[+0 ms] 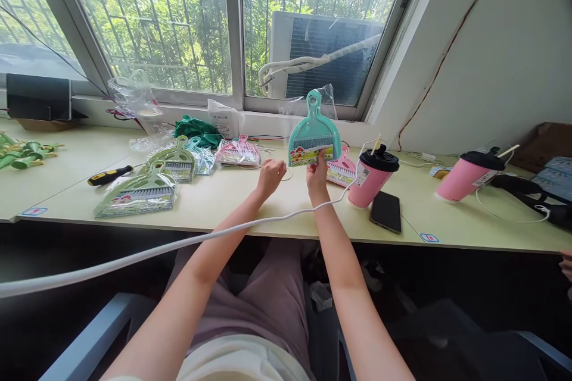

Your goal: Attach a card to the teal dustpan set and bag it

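Note:
A teal dustpan and brush set point(314, 131) in a clear plastic bag is held upright above the table by my right hand point(317, 175), thumb pressed on its lower edge. My left hand point(271, 176) is curled closed to the left of the set, low over the table; whatever its fingers hold, if anything, is hidden. Behind my right hand lies a pink bagged set point(342, 171). Further left are another pink set point(240, 152), a light blue one point(202, 158) and green bagged sets point(138, 193).
A white cable point(187, 241) crosses in front of my forearms. Right of my hands stand a pink cup point(372, 177), a black phone point(386, 212) and a second pink cup point(467, 177). A screwdriver point(110, 175) lies left. At the right edge, part of another person's hand shows.

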The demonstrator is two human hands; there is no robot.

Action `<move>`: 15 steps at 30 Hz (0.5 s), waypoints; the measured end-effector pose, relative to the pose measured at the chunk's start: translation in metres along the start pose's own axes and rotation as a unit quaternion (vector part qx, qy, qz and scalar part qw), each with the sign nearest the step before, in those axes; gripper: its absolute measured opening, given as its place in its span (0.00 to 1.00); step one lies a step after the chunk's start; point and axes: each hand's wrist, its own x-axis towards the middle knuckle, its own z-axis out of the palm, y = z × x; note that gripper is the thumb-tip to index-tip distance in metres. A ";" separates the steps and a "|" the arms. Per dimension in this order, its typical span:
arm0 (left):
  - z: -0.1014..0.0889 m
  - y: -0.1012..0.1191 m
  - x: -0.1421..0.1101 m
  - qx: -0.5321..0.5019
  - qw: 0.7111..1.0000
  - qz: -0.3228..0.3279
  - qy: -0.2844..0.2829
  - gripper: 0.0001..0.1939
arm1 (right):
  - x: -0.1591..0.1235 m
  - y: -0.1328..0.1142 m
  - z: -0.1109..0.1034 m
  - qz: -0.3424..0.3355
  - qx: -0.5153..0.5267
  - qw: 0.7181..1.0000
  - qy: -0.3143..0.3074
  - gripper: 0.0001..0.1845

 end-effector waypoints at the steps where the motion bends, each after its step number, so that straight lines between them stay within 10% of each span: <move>1: 0.001 0.000 -0.001 0.006 1.000 0.007 -0.004 0.17 | 0.000 -0.001 0.000 0.003 0.023 1.000 0.002 0.27; 9: 0.006 0.000 -0.011 0.012 0.997 0.025 -0.078 0.13 | -0.005 -0.013 -0.004 0.053 0.158 0.984 0.062 0.15; 15: 0.003 -0.018 0.023 -0.224 0.950 -0.195 -0.092 0.22 | -0.004 -0.019 0.002 0.152 0.169 0.974 -0.014 0.10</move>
